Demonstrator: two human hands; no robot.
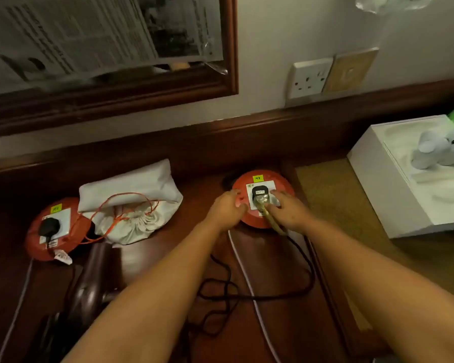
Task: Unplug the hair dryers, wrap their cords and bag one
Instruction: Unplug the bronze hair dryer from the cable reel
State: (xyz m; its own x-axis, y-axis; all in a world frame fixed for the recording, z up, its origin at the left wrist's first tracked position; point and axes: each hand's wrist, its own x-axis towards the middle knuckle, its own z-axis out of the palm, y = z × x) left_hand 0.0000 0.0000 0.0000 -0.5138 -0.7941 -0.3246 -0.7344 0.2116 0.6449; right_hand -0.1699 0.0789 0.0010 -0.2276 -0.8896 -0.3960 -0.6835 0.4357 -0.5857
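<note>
On the dark wooden surface (152,260) in front of you sit two round red socket units, and both your hands are at the right-hand one (262,199). Your left hand (227,206) rests curled over its left rim, fingers (237,203) bent around the edge to hold it down. Your right hand (286,208) lies over the white socket face beside the black plug (259,193); the picture does not show plainly whether its fingers (277,196) have closed on the plug yet or only touch it. Keep the left hand pressing the base flat, so the unit does not lift. Take the plug by its body, not by the cord (308,265) or the yellowish tie (273,221) hanging from it, and draw it straight out of the socket. That black cord runs down and left into a loose tangle (215,302) between your forearms, so mind it does not snag. One hair dryer (89,289) lies at lower left, dark and blurred. The other red unit (51,229) at left has its own black plug (49,226) seated in it, waiting its turn. Behind it lies the white drawstring bag (134,203) with an orange cord, near enough for the bagging.
</note>
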